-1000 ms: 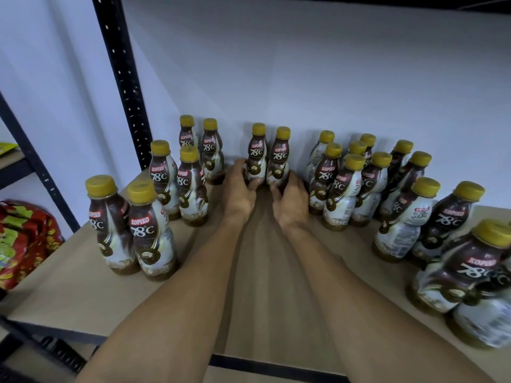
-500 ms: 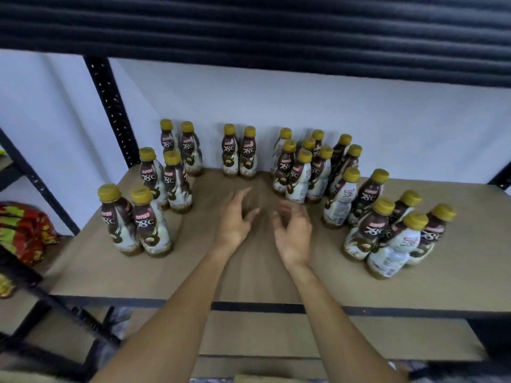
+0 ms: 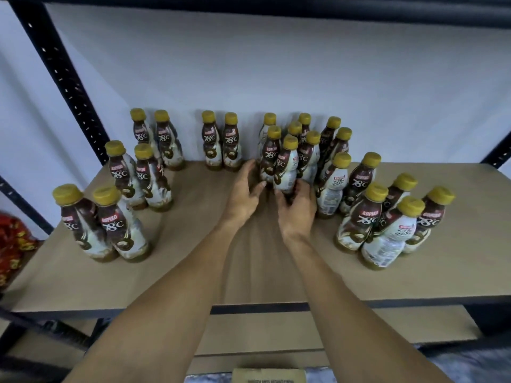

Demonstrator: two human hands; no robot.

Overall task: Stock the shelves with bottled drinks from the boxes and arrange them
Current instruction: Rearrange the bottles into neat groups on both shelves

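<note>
Several brown coffee bottles with yellow caps stand on a tan shelf board (image 3: 193, 266). Pairs stand in a line at the left, such as the near-left pair (image 3: 105, 225), and one pair (image 3: 222, 145) stands at the back wall. A loose cluster (image 3: 309, 145) fills the middle right. My right hand (image 3: 297, 208) grips the base of a front bottle (image 3: 287, 164) of that cluster. My left hand (image 3: 244, 194) curls round the base of the bottle beside it (image 3: 271, 153).
More bottles (image 3: 387, 225) crowd the right front of the shelf. A black upright (image 3: 63, 78) stands at the back left. Red snack packs (image 3: 13, 244) lie on a neighbouring rack at the left. A lower shelf (image 3: 262, 330) and a cardboard box edge (image 3: 269, 375) are below.
Both hands let go of the back pair, pulled back, then moved right and forward onto two bottles of the middle cluster. The camera has drawn back from the shelf.
</note>
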